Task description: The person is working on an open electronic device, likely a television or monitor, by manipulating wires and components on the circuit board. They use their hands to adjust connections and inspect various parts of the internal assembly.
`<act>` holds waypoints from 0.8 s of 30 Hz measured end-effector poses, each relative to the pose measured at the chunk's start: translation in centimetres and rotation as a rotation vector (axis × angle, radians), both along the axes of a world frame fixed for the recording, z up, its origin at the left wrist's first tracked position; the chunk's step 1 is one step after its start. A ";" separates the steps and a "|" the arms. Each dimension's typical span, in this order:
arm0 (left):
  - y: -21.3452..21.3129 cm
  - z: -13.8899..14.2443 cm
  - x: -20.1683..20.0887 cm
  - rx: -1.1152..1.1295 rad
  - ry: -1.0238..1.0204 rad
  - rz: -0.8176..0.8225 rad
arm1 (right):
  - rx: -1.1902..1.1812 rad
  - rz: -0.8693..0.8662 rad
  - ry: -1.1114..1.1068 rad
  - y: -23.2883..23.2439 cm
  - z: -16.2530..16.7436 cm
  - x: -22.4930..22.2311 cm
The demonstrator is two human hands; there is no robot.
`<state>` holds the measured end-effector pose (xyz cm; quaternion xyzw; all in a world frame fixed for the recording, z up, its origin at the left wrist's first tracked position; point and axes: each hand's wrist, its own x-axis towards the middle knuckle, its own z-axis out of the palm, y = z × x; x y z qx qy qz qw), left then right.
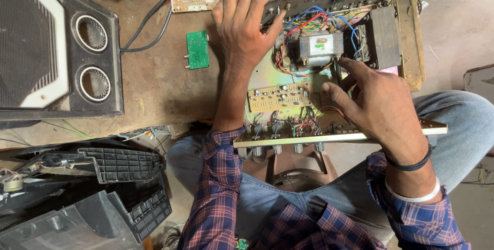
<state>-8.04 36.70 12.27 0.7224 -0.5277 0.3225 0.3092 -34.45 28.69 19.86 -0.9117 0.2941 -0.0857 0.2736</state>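
Worn brown worktop (154,83) fills the upper half of the frame and carries an opened amplifier chassis (329,134) at centre right, its front edge overhanging the person's lap. The cover is already off: transformer (320,47), coloured wiring (303,23) and a tan circuit board (280,97) lie exposed. No tool is in view and no part appears lifted out, so the work is judged to be at an inspection or probing stage.

The left hand (246,26) lies flat and spread over the chassis's upper left corner, bracing it and gripping nothing. The right hand (373,101) hovers over the centre, half curled, with the forefinger extended to the transformer's lower right edge and the thumb pointing towards the circuit board; it holds nothing.

A small green board (197,49) lies left of the chassis. A black speaker cabinet (62,49) occupies the upper left.
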 end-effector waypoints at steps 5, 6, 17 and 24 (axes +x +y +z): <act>0.1 0.1 -0.1 0.002 0.007 -0.002 | -0.006 -0.002 0.004 0.1 0.0 -0.1; 0.1 0.0 -0.2 0.001 0.007 -0.002 | -0.004 -0.002 0.003 0.1 -0.1 -0.1; -0.1 -0.7 -0.1 -0.022 -0.027 -0.009 | -0.010 -0.003 0.004 0.1 -0.5 -0.4; 0.0 -0.8 -0.3 -0.011 -0.020 -0.007 | -0.022 -0.006 0.011 0.2 -0.7 -0.7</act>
